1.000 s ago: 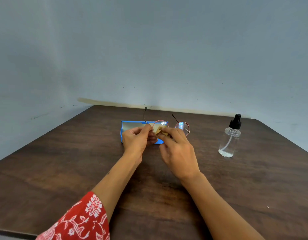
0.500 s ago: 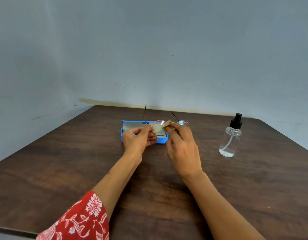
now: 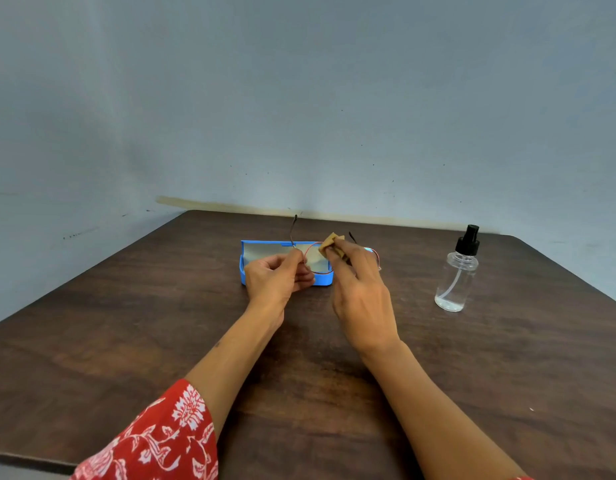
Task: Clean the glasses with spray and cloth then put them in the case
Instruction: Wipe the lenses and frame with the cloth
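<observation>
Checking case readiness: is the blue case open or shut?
Open. The blue case lies on the table with its pale interior showing behind both hands.

Bare wooden table (image 3: 133, 327) lies open left of the blue case (image 3: 265, 249) and between both forearms. The spray bottle (image 3: 457, 275) stands upright, well apart on the right.

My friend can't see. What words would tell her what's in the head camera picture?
A person's left hand holds round glasses while the right hand pinches a small tan cloth at them. An open blue case lies behind on the brown table, and a spray bottle stands to the right.
</observation>
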